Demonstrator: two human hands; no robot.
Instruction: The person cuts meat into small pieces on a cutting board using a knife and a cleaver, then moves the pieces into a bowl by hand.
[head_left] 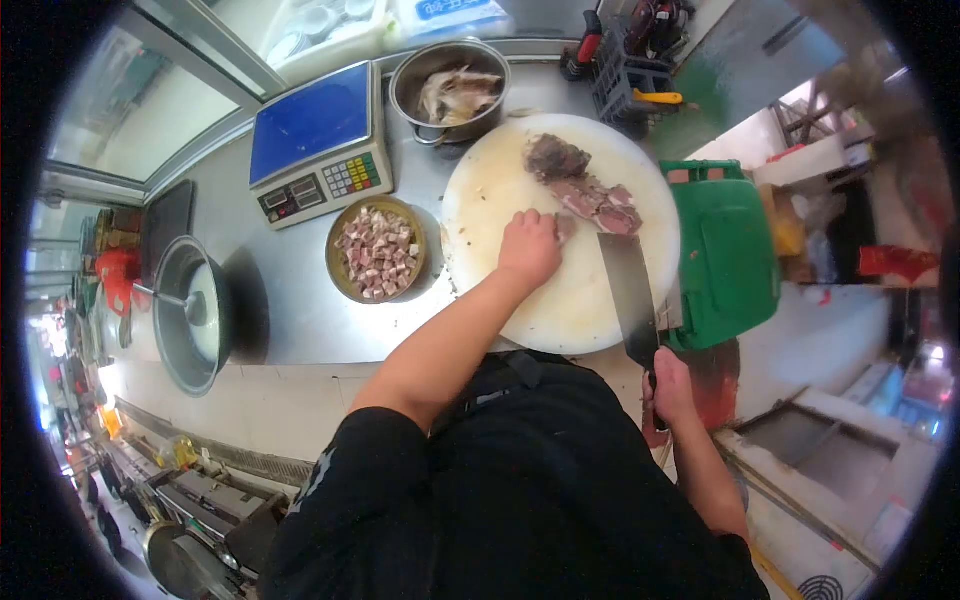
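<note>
On a round white chopping board (485,285), my left hand (530,250) has its fingers curled over a small piece of meat (566,229). Most of what lies under those fingers is hidden. My right hand (675,385) grips the handle of a cleaver (627,285) past the board's near right edge. Its wide blade points away from me, the tip close to several meat slices (600,205). A darker chunk of meat (556,157) lies touching the slices, farther back on the board.
Left of the board is a bowl of diced meat (375,255). Behind are a digital scale (315,135) and a metal pot (415,70) holding meat. A grey basin (175,335) with a ladle stands far left. A green bin (735,265) adjoins the board's right side.
</note>
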